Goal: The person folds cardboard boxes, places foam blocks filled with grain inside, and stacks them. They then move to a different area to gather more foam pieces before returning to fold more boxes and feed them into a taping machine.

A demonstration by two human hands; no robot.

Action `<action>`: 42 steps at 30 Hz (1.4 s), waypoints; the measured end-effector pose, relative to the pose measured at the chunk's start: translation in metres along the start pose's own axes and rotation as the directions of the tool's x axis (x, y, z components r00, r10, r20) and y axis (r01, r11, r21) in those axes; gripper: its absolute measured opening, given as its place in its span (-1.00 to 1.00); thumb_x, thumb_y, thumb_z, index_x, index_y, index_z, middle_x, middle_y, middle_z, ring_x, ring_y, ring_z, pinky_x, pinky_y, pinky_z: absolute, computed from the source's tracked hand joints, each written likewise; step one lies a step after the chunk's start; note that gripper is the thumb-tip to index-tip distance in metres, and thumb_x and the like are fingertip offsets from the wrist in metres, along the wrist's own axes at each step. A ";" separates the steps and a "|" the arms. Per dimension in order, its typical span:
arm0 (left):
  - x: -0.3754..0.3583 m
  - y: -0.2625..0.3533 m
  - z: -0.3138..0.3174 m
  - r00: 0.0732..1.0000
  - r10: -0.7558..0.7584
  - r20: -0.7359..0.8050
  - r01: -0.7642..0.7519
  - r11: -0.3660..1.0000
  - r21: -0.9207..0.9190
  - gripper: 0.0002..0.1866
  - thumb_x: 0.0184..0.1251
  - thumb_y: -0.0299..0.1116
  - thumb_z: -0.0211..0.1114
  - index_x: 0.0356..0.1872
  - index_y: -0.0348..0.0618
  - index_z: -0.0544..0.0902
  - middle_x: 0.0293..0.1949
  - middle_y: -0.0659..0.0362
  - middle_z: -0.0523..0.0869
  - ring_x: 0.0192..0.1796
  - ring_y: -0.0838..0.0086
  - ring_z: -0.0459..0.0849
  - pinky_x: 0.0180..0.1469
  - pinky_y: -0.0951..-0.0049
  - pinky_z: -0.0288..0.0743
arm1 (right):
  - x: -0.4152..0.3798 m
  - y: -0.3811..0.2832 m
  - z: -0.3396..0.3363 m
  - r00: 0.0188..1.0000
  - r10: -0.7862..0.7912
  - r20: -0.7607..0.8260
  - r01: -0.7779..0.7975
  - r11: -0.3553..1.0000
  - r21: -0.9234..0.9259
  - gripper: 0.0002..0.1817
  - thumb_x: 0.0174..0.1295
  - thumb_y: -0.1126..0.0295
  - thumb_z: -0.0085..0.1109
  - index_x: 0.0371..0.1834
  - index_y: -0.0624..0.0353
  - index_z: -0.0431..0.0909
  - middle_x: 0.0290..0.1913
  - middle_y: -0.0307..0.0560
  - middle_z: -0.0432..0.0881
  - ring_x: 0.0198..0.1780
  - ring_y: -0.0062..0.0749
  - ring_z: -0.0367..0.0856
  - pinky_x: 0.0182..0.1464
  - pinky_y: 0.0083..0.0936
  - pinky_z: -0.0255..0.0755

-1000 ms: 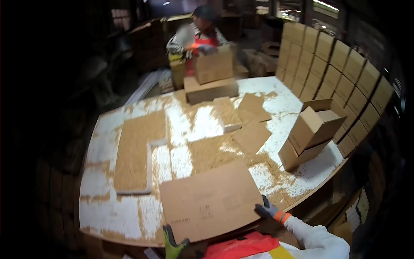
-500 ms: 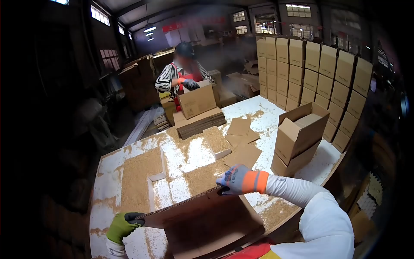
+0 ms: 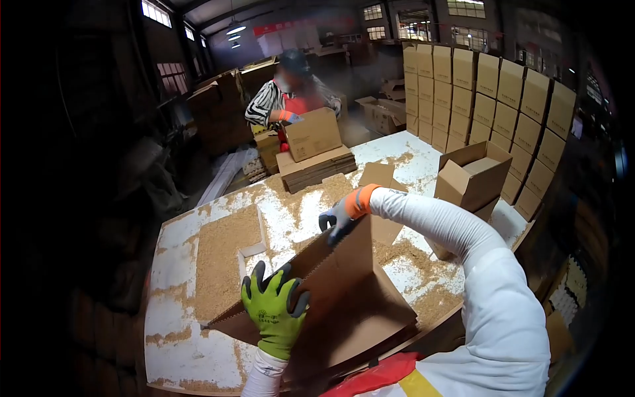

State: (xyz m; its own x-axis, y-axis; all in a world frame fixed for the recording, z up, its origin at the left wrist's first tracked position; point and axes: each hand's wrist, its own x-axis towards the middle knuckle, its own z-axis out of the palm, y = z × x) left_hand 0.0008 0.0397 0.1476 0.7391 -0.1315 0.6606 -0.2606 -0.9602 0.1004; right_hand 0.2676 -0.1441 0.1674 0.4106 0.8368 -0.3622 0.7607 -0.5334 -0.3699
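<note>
A large brown cardboard box [image 3: 357,298] is tilted at the near edge of the worktable, its dark inside partly visible. My left hand [image 3: 274,308], in a green glove with dark fingertips, is against the near side of its raised panel, fingers spread and pointing up. My right hand [image 3: 344,215], in a grey-blue glove with an orange cuff, grips the panel's upper edge farther right, fingers bent over it. The panel's far lower corner points left over the table.
Sawdust-like crumbs cover parts of the white table [image 3: 175,264]. Across it a co-worker [image 3: 297,92] handles a carton [image 3: 314,135] on flat cardboard [image 3: 317,169]. An open carton [image 3: 473,175] stands right, before a wall of stacked boxes [image 3: 486,99].
My left hand has left the panel's left corner and moved right and up, its fingers now spread. My right hand has moved up and slightly left, raising the cardboard edge.
</note>
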 end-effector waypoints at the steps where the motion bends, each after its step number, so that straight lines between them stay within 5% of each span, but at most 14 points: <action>1: 0.000 -0.003 -0.005 1.000 0.016 -0.006 -0.016 0.999 -0.044 -0.67 -0.07 -0.22 0.45 -0.20 0.03 0.67 0.06 0.29 0.63 0.29 0.10 0.39 0.32 -0.03 0.13 | -0.004 -0.013 -0.001 0.998 -0.060 0.002 0.060 0.997 -0.045 -0.26 0.15 -0.25 0.20 0.30 -0.05 0.42 0.23 -0.01 0.54 0.22 -0.03 0.49 0.23 -0.18 0.34; 5: -0.005 -0.009 -0.032 1.000 -0.020 0.003 0.020 0.985 -0.170 -0.79 -0.04 -0.27 0.40 -0.34 0.05 0.63 -0.18 0.35 0.66 0.02 0.33 0.55 0.16 0.13 0.24 | -0.006 -0.051 0.008 0.943 -0.198 -0.268 0.148 0.970 -0.196 -0.48 0.15 0.02 0.30 0.15 -0.03 0.55 0.02 0.02 0.63 0.08 -0.01 0.56 0.12 -0.22 0.44; 15: -0.010 0.021 -0.021 0.972 0.213 0.098 -0.158 0.904 -0.398 -0.76 0.00 -0.29 0.42 -0.25 0.04 0.64 -0.20 0.35 0.68 -0.28 0.38 0.62 -0.23 0.35 0.40 | 0.012 -0.101 0.038 0.934 -0.140 -0.327 -0.016 0.902 -0.432 -0.47 0.17 -0.17 0.17 -0.06 0.04 0.60 -0.21 0.00 0.67 -0.10 -0.03 0.64 -0.05 -0.19 0.50; 19: -0.013 0.030 -0.021 0.950 0.258 0.178 -0.140 0.857 -0.497 -0.64 0.07 -0.33 0.41 -0.05 -0.05 0.65 0.04 0.19 0.64 -0.04 0.24 0.62 -0.01 0.31 0.48 | 0.009 -0.099 0.054 0.912 -0.198 -0.358 0.003 0.878 -0.479 -0.54 0.22 -0.15 0.12 -0.16 0.04 0.56 -0.30 -0.02 0.65 -0.16 -0.09 0.65 -0.14 -0.22 0.52; 21: -0.004 -0.001 -0.058 0.908 0.411 0.083 -0.233 0.660 -0.715 -0.50 -0.01 -0.45 0.45 0.07 -0.16 0.62 0.11 -0.02 0.61 0.14 0.04 0.57 0.20 0.21 0.46 | 0.001 -0.095 0.056 0.880 -0.240 -0.410 0.034 0.892 -0.450 -0.57 0.23 -0.10 0.13 -0.13 0.04 0.57 -0.37 -0.03 0.64 -0.27 -0.07 0.64 -0.24 -0.22 0.50; 26: -0.051 -0.123 -0.060 0.955 -0.279 0.103 0.260 0.615 -0.745 -0.80 0.09 -0.57 0.34 -0.21 -0.20 0.70 -0.08 0.04 0.71 -0.05 0.26 0.70 0.10 0.31 0.57 | 0.001 -0.104 0.057 0.868 -0.240 -0.434 0.041 0.907 -0.419 -0.53 0.21 -0.15 0.13 -0.22 0.06 0.54 -0.35 -0.03 0.64 -0.23 -0.05 0.64 -0.17 -0.19 0.52; 28: -0.032 -0.103 -0.021 0.881 0.408 0.241 -0.199 0.780 -0.594 -0.80 0.06 -0.45 0.40 -0.24 -0.15 0.71 -0.11 0.14 0.74 -0.01 0.19 0.68 0.09 0.24 0.54 | 0.002 -0.097 0.054 0.792 -0.335 -0.511 0.097 0.895 -0.436 -0.50 0.19 -0.06 0.22 0.04 0.06 0.50 -0.28 -0.01 0.62 -0.26 -0.11 0.63 -0.21 -0.24 0.53; 30: -0.028 -0.110 -0.005 0.859 0.424 0.287 -0.172 0.767 -0.618 -0.77 0.02 -0.37 0.43 -0.24 -0.10 0.72 -0.12 0.20 0.74 0.01 0.15 0.65 0.10 0.21 0.51 | -0.018 -0.097 0.051 0.543 -0.468 -0.697 0.230 0.881 -0.413 -0.38 0.17 -0.06 0.27 0.19 0.06 0.44 -0.16 0.00 0.60 -0.22 -0.13 0.63 -0.14 -0.26 0.56; 32: -0.025 -0.113 0.000 0.871 0.404 0.281 -0.148 0.760 -0.632 -0.74 -0.02 -0.33 0.45 -0.24 -0.07 0.72 -0.13 0.23 0.74 0.03 0.15 0.64 0.10 0.19 0.49 | -0.099 -0.114 0.022 0.669 -0.083 -0.739 0.014 0.995 -0.098 -0.26 0.14 -0.16 0.26 0.26 0.08 0.37 0.03 0.09 0.51 -0.03 -0.02 0.57 0.02 -0.19 0.49; 34: -0.031 -0.114 0.000 0.905 0.350 0.240 -0.126 0.762 -0.636 -0.73 -0.04 -0.31 0.46 -0.24 -0.07 0.72 -0.12 0.23 0.75 0.05 0.18 0.63 0.10 0.19 0.49 | -0.154 -0.113 0.024 0.814 0.139 -0.564 -0.071 0.988 0.140 -0.19 0.10 -0.28 0.22 0.26 0.09 0.38 0.10 0.09 0.47 0.07 -0.01 0.52 0.09 -0.23 0.48; 36: -0.032 -0.107 0.006 0.907 0.324 0.270 -0.109 0.798 -0.592 -0.71 -0.07 -0.32 0.46 -0.24 -0.05 0.72 -0.11 0.23 0.74 0.03 0.21 0.63 0.06 0.21 0.48 | -0.160 -0.127 0.058 0.955 -0.044 -0.293 -0.039 0.962 -0.270 -0.09 0.07 -0.41 0.11 0.30 0.09 0.36 0.15 0.08 0.50 0.10 -0.03 0.54 0.12 -0.27 0.48; 38: -0.025 -0.098 0.009 0.911 0.307 0.275 -0.088 0.797 -0.597 -0.70 -0.08 -0.33 0.44 -0.22 -0.04 0.72 -0.10 0.23 0.74 0.03 0.21 0.63 0.04 0.22 0.47 | -0.134 -0.123 0.098 0.921 -0.283 -0.266 0.170 0.909 -0.380 -0.03 0.05 -0.49 0.01 0.32 0.09 0.36 0.22 0.06 0.49 0.10 -0.05 0.56 0.12 -0.28 0.48; 40: -0.021 -0.097 0.011 0.913 0.265 0.310 -0.009 0.773 -0.634 -0.66 0.02 -0.31 0.39 -0.12 -0.14 0.70 -0.09 0.14 0.74 0.06 0.19 0.63 0.11 0.19 0.48 | -0.083 -0.103 0.100 0.989 -0.140 0.046 0.146 0.972 -0.181 -0.19 0.08 -0.38 0.13 0.13 0.13 0.53 0.04 0.08 0.63 0.06 -0.07 0.60 0.06 -0.29 0.49; 42: -0.024 -0.112 0.018 0.954 0.015 0.300 0.273 0.368 -0.889 -0.60 0.26 -0.15 0.27 -0.05 -0.28 0.65 -0.09 0.04 0.74 0.03 0.22 0.68 0.13 0.19 0.51 | -0.057 -0.074 0.076 0.976 -0.215 0.016 0.201 0.935 0.293 -0.30 0.02 -0.21 0.33 0.06 0.13 0.57 -0.10 0.01 0.69 -0.05 -0.24 0.66 -0.06 -0.37 0.51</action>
State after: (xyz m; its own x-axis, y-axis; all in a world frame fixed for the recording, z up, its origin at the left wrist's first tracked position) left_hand 0.0234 0.1462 0.1071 0.8873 -0.2135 0.4088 -0.4458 -0.1700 0.8788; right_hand 0.1494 -0.1615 0.1501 0.2291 0.9298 -0.2881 0.6459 -0.3666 -0.6696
